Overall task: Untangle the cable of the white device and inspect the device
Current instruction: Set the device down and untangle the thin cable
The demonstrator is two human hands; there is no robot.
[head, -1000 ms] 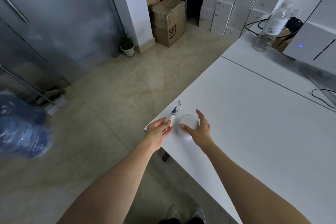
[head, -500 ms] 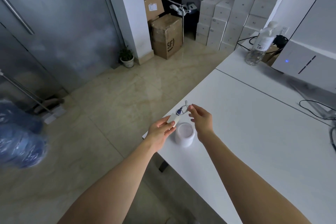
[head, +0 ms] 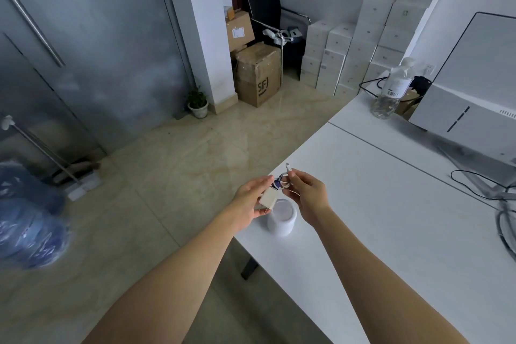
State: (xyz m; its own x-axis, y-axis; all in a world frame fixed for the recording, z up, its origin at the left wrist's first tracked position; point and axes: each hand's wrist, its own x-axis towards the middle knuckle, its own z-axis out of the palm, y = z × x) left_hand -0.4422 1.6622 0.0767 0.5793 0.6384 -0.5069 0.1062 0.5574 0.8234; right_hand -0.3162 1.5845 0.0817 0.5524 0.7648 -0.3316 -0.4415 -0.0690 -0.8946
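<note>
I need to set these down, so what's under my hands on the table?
The white device stands on the table just below both hands, near the corner. The left hand and right hand cover its far rim.

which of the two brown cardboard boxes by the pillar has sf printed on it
The larger, lower brown cardboard box on the floor; the smaller brown box stacked behind it bears only a white label.

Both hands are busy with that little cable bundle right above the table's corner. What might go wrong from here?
1. The white cylindrical device stands unheld near the table corner; if its cable runs to the bundle, a tug might tip it or drag it off.
2. The left hand holds the white plug block over the edge; a slip would likely drop it on the floor.
3. The right hand pinches the thin cable near its connector; hard pulling may tighten the tangle or strain it.
</note>
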